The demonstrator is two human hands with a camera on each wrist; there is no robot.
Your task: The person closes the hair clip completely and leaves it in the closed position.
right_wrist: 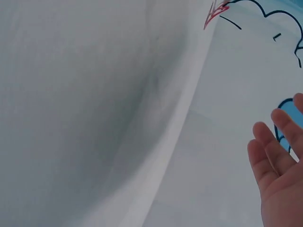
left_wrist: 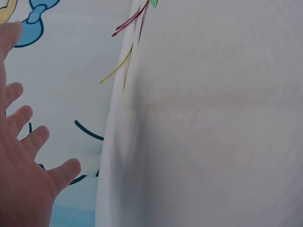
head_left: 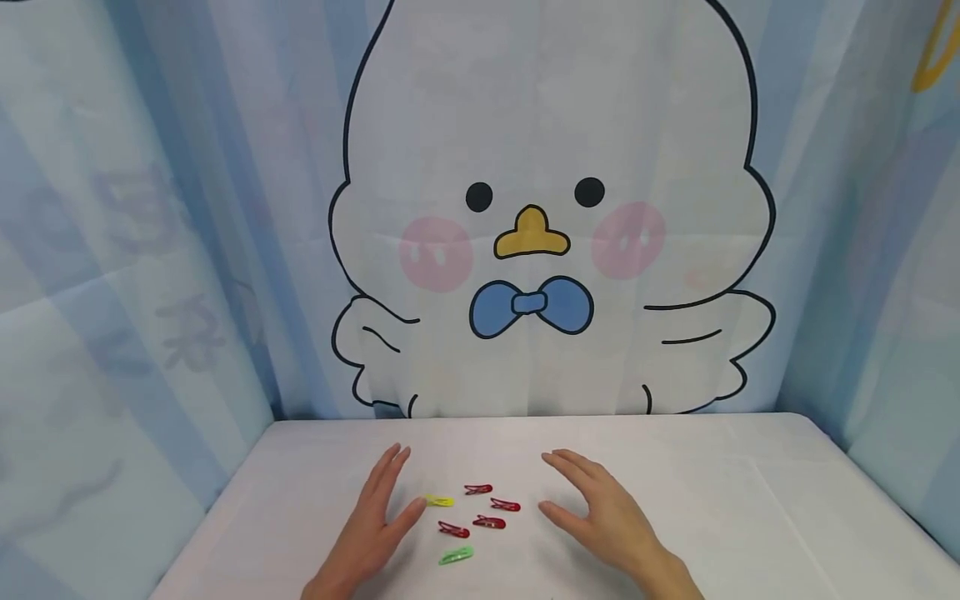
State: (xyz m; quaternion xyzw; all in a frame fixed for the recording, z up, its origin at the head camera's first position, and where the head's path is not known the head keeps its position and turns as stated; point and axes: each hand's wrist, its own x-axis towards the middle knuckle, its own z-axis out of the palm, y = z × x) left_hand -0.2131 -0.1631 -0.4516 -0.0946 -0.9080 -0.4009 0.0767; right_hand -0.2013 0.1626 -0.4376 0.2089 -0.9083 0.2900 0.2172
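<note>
Several dark red snap hair clips (head_left: 490, 522) lie loosely grouped on the white table between the two hands. A yellow clip (head_left: 440, 501) lies to their left, right by the left thumb tip in the head view, and a green clip (head_left: 456, 556) is nearest the front. My left hand (head_left: 372, 527) is beside the group with fingers extended and nothing in it. On the other side, my right hand (head_left: 606, 515) holds nothing either, its fingers extended toward the clips. The left wrist view shows spread fingers (left_wrist: 35, 142), with the yellow clip and red clips beyond.
The white-covered table (head_left: 750, 508) has rounded back corners. Behind it hangs a pale blue curtain (head_left: 540, 367) printed with a large white bird in a blue bow tie, and more curtain encloses the left and right sides.
</note>
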